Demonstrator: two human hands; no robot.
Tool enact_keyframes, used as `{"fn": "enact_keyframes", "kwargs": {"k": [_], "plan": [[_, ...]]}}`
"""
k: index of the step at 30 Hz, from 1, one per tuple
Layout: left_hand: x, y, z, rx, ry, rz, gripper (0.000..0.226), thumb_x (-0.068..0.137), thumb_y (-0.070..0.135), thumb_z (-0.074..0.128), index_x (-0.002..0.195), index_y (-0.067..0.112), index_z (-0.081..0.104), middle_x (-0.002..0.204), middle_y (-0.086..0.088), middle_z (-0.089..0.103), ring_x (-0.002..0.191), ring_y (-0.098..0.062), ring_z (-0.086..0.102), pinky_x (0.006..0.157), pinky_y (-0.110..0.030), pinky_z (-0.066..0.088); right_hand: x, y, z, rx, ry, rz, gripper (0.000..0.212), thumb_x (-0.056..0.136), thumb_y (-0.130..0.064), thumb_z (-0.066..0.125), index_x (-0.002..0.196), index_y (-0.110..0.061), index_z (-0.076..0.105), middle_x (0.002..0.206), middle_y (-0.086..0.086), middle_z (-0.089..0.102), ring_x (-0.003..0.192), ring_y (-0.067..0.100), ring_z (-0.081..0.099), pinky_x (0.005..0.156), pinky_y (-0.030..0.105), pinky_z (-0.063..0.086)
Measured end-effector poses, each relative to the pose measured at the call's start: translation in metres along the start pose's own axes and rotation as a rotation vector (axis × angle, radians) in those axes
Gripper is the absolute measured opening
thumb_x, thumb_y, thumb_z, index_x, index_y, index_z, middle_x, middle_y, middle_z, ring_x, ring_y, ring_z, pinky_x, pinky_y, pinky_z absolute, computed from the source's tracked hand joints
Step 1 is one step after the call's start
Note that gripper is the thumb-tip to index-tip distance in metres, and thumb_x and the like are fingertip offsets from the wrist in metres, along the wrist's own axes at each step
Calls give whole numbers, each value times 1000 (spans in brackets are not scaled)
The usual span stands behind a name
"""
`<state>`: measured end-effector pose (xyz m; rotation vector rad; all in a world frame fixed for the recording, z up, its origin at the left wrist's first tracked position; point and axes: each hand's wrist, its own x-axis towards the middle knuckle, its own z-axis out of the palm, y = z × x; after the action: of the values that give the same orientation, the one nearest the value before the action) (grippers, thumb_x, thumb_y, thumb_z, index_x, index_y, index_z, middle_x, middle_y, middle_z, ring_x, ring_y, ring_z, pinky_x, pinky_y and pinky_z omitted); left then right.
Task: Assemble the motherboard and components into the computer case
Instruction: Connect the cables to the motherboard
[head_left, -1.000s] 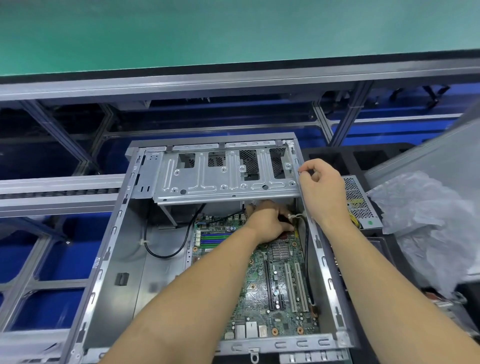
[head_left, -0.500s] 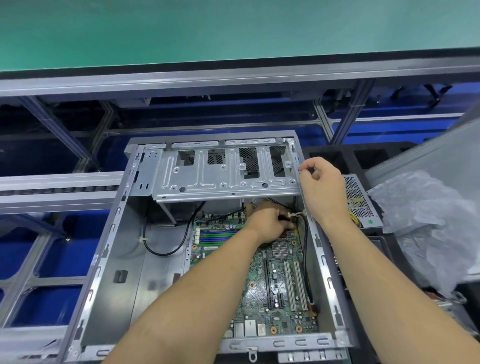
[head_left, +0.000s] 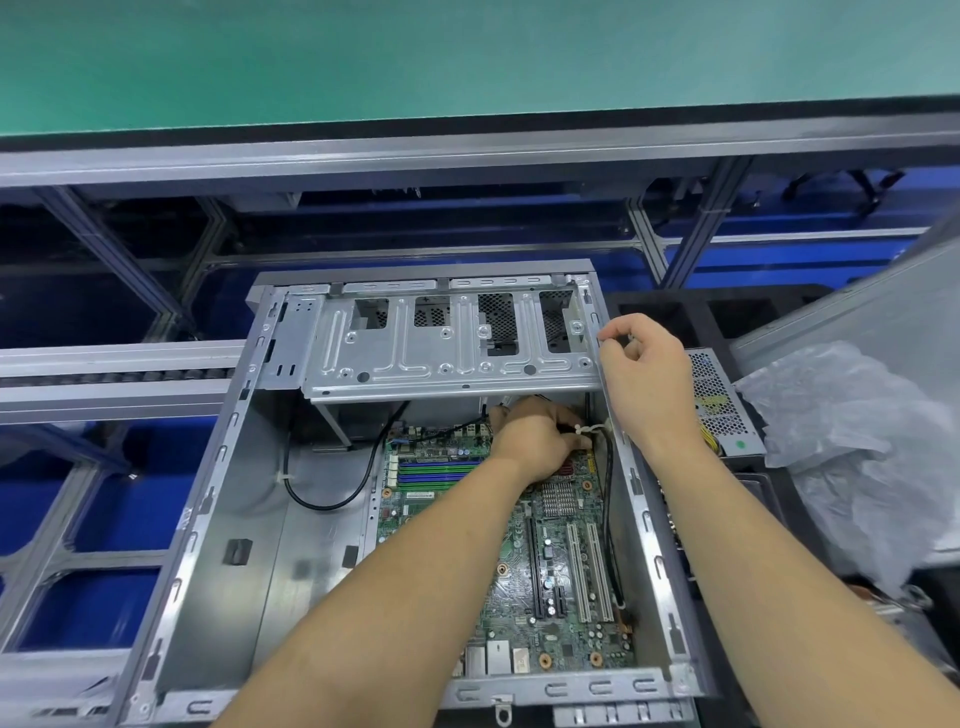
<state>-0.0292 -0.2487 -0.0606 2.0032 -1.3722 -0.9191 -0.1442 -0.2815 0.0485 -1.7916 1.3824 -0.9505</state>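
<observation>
— What kind of place is shown?
— A factory assembly line: an aluminium-framed conveyor (head_left: 114, 371) beside a green-topped workbench (head_left: 467, 52).
— Further evidence?
— An open computer case (head_left: 208, 519), a power supply unit (head_left: 722, 400), and plastic wrapping (head_left: 857, 457).

- Two forearms are showing from the lower edge up to the wrists, both bare, with no sleeve reaching into view.
- The left hand (head_left: 537, 439) is showing no glove, ring or watch.
- The right hand (head_left: 647, 382) is likewise going ungloved, its wrist carrying no band or strap.
- Fingernails are looking short and plain, though the picture is too soft there to be sure.
</observation>
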Motion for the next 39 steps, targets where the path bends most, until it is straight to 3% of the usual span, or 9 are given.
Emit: {"fn": "enact_keyframes", "kwargs": {"k": [3, 6, 9, 13, 18, 24, 27, 31, 39], "plan": [[2, 0, 0, -34, -4, -7, 23, 76, 36, 82, 97, 26, 79, 100, 8, 74, 95, -8, 61, 82, -13, 33, 0, 0, 0, -4, -1, 0, 17, 94, -11, 53, 96, -22, 66, 62, 0, 52, 56, 11, 44, 63, 41, 49], [2, -1, 0, -74, -14, -19, 24, 75, 32, 84, 97, 24, 79, 98, 7, 74, 96, -14, 65, 93, -25, 47, 0, 1, 0, 9, -2, -1, 17, 94, -11, 53, 96, -22, 66, 61, 0, 51, 56, 11, 44, 60, 39, 48], [1, -2, 2, 0, -16, 12, 26, 76, 37, 81, 100, 26, 77, 101, 7, 74, 102, -18, 63, 100, -37, 45, 0, 2, 1, 18, 0, 1, 17, 94, -11, 53, 95, -23, 65, 59, -3, 50, 53, 9, 42, 58, 35, 45], [1, -4, 4, 66, 4, 47, 33, 79, 43, 76, 108, 26, 74, 113, 5, 70, 114, -18, 56, 96, -28, 36, 0, 1, 1, 21, -4, 2, 17, 94, -11, 53, 97, -23, 66, 61, -2, 51, 54, 7, 43, 58, 34, 46], [2, -3, 5, 104, 10, 66, 33, 79, 42, 77, 107, 26, 73, 113, 5, 70, 115, -19, 55, 103, -35, 33, 0, 2, 0, 23, -6, 3, 18, 95, -11, 53, 97, -24, 65, 61, -2, 51, 54, 8, 43, 57, 31, 44], [0, 1, 4, 146, 14, 74, 30, 78, 48, 72, 103, 31, 72, 106, 8, 70, 104, -14, 55, 93, -36, 31, 0, 2, 0, 22, -4, 1, 18, 95, -11, 53, 96, -24, 65, 61, -3, 51, 52, 5, 42, 57, 30, 43], [1, 1, 3, 81, -17, 54, 29, 79, 50, 73, 99, 30, 72, 100, 7, 70, 92, -10, 53, 74, -23, 27, 1, 2, 0, 24, -7, 4, 17, 95, -11, 53, 96, -23, 65, 60, -3, 50, 52, 6, 41, 56, 28, 42], [0, 3, 3, 58, -4, 45, 35, 81, 48, 74, 108, 26, 72, 109, 4, 70, 102, -15, 56, 66, -21, 19, 0, 2, 0, 50, -10, 11, 19, 94, -10, 53, 91, -26, 64, 62, -1, 50, 52, 6, 42, 50, 17, 37], [-3, 9, 6, 195, 20, 66, 26, 87, 44, 67, 108, 27, 69, 107, 0, 68, 109, -27, 53, 82, -34, 16, 1, 3, 1, 45, -9, 16, 18, 95, -12, 53, 95, -25, 65, 62, -1, 51, 55, 8, 44, 58, 29, 44]]}}
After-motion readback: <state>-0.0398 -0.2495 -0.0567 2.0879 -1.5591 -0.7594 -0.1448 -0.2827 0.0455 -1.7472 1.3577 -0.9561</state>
